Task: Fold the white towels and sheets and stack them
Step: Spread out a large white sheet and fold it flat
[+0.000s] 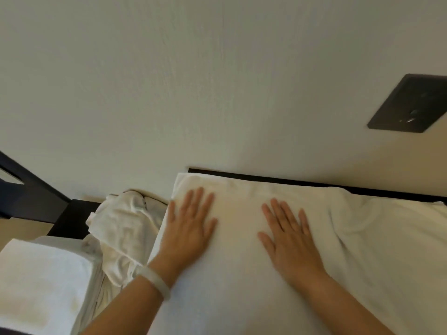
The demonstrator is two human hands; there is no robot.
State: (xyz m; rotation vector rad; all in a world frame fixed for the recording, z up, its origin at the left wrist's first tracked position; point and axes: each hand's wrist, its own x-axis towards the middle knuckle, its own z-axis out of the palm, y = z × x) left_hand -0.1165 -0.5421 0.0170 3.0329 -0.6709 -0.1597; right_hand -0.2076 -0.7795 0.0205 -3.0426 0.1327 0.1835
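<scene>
A white folded towel [237, 213] lies flat in front of me against the wall. My left hand [191, 226] presses on its left part with fingers straight and spread; a pale bracelet sits on that wrist. My right hand [287, 238] lies flat on the towel's middle, fingers straight too. A rumpled white sheet [377, 238] spreads to the right of the towel. At the lower left stands a stack of folded white towels [41, 281]. A crumpled white cloth [123, 228] lies between the stack and the folded towel.
A pale wall [217, 93] rises directly behind the towel, with a dark strip [290, 181] along its foot. A black wall panel [408, 105] sits at the upper right. Dark furniture [36, 197] stands at the left.
</scene>
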